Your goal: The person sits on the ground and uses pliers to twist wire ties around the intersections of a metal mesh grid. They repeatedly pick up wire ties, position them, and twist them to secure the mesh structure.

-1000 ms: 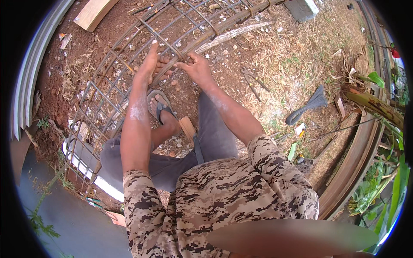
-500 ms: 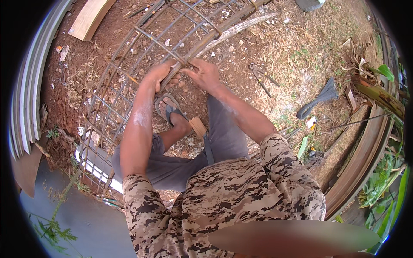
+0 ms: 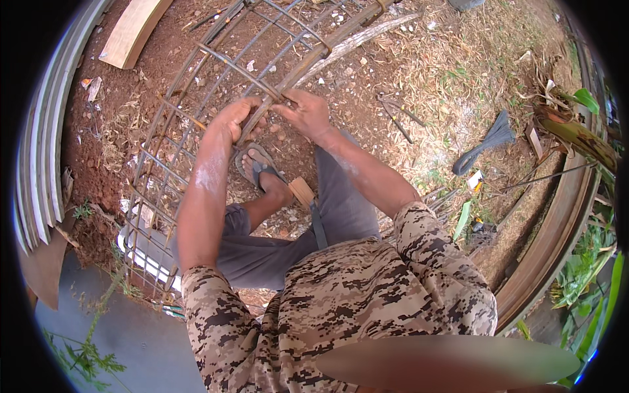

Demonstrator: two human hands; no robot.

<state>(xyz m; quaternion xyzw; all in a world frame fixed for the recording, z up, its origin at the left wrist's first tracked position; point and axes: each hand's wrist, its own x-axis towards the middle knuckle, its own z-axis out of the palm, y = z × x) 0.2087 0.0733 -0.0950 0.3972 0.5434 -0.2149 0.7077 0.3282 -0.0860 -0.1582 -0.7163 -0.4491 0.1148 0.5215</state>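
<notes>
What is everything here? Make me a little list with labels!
Left hand: left hand grips a bar of the rusty steel rebar cage.
Right hand: right hand pinches the same joint.
Foot: grey flip-flop sandal on red soil.
Nearby: bundle of grey tie wire, pale wooden plank.

Rebar cage (image 3: 196, 131): rust-brown bars. Soil (image 3: 164, 78) seen as red-brown; dry grass (image 3: 458, 72) straw-yellow. Shirt (image 3: 341, 308) patterned in tan, brown and black digital camouflage. Trousers (image 3: 341, 203) grey. Sandal (image 3: 257, 167) grey with dark strap. Plank (image 3: 134, 29) pale tan. Wire bundle (image 3: 485, 141) dark grey. Leaves (image 3: 586, 98) green.
</notes>
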